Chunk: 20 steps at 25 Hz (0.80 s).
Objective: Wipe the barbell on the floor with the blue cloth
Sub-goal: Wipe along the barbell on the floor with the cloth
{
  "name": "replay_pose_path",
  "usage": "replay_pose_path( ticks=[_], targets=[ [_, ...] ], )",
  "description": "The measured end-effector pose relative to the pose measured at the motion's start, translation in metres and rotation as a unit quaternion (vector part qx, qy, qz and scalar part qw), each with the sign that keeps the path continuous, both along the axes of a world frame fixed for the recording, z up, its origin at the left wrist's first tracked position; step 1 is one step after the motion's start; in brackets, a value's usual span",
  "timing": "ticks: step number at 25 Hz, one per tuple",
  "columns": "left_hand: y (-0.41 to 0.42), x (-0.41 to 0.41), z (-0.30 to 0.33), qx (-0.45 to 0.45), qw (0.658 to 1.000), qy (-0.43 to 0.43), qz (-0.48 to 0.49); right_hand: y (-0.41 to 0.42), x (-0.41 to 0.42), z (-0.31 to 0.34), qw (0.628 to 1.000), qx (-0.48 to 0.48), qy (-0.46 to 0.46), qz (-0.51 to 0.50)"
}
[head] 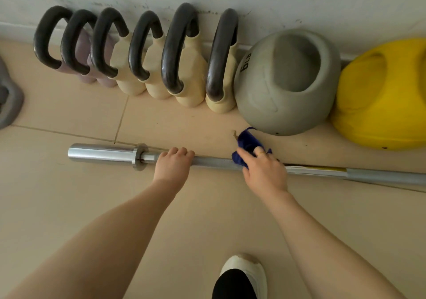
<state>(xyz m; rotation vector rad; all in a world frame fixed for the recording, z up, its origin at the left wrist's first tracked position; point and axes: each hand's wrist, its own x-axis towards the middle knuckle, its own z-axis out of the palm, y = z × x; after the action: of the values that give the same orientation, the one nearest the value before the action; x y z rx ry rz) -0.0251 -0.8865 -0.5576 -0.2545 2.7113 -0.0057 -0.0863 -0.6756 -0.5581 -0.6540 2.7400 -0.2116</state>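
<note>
While the barbell [214,161] lies flat on the tiled floor [92,206], running from its chrome sleeve at the left out past the right edge of the frame, both hands are on its shaft. The left hand [171,166] sits just right of the sleeve collar, its fingers [178,151] curled over the far side of the bar so that their tips and the thumb are out of sight. The right hand [265,172] holds the blue cloth [246,145] bunched against the shaft further right; its fingers are bent into the cloth, one wearing a thin ring, and the part of the bar under the hand and cloth is covered. How much of the cloth wraps beneath the bar cannot be made out. A yellow band marks the shaft just right of that hand.

Against the wall stands a row of kettlebells [179,52] with dark handles, then a grey weight [285,82] marked 6 LB and a yellow weight [382,96] cut off at the right edge. A grey object [9,96] is cropped at the left edge. A white shoe [246,273] shows at the bottom, partly cut off.
</note>
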Motion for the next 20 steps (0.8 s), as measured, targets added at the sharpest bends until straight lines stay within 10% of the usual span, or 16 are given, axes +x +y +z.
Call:
replay_pose_path(
  ticks=[9, 14, 20],
  targets=[
    [-0.015, -0.011, 0.004, 0.037, 0.997, -0.057, -0.047, 0.023, 0.004, 0.004, 0.967, 0.010, -0.005, -0.255],
    [-0.018, -0.010, 0.003, 0.054, 0.994, -0.071, -0.061, -0.005, 0.020, 0.004, 0.993, -0.009, -0.025, -0.116],
    [-0.017, 0.004, 0.002, 0.044, 0.993, -0.063, -0.092, 0.017, 0.030, 0.005, 0.966, 0.027, -0.019, -0.257]
  ],
)
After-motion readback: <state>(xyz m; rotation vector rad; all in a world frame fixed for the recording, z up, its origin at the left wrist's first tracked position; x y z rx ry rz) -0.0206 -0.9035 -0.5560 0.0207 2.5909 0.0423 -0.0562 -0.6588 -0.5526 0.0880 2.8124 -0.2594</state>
